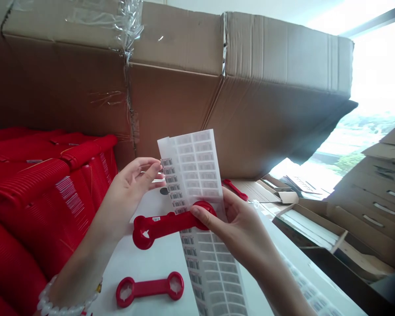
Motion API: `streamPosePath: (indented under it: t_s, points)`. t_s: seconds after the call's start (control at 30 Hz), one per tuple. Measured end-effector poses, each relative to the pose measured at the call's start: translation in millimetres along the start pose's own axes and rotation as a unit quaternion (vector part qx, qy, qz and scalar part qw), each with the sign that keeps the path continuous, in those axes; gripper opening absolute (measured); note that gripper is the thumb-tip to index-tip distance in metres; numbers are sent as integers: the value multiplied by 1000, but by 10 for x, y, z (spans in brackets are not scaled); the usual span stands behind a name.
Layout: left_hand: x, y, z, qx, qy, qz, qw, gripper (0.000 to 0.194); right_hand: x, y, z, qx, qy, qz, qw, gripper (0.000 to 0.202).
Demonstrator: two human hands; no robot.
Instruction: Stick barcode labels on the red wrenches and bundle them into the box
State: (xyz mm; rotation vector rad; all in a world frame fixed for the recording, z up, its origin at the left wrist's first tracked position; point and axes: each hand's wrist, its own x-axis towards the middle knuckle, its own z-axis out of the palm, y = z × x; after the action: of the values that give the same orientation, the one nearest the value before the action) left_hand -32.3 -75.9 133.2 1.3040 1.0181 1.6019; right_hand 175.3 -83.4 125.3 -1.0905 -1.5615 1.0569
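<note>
My right hand [237,224] grips a red plastic double-ended ring wrench [171,224], thumb on top, together with a label sheet [197,162] behind it. A small white barcode label [156,218] sits on the wrench near its left end. Barcode labels run down the sheet's left column; the other columns show only pale outlines. At the sheet's upper left edge, the thumb and fingers of my left hand [133,180] pinch together by the top barcode. A second red wrench [150,288] lies flat on the white surface below, with ring-shaped ends.
Stacked red ribbed goods [82,188] with barcodes fill the left. A large cardboard box [177,87] spans the back. Another red piece [235,189] lies behind my right hand. An open carton [312,228] and stacked boxes [378,188] stand at right, near a bright window.
</note>
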Motion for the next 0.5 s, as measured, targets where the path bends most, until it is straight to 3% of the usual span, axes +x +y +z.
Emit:
streamPosePath:
  t_s: [0.2, 0.5]
  points:
    - [-34, -7, 32, -31, 51, 36, 998, 28, -31, 14, 50, -51, 17, -16, 998, 42]
    - [-92, 111, -45, 20, 44, -65, 997, 33, -11, 21, -4, -147, 72, -73, 984, 39]
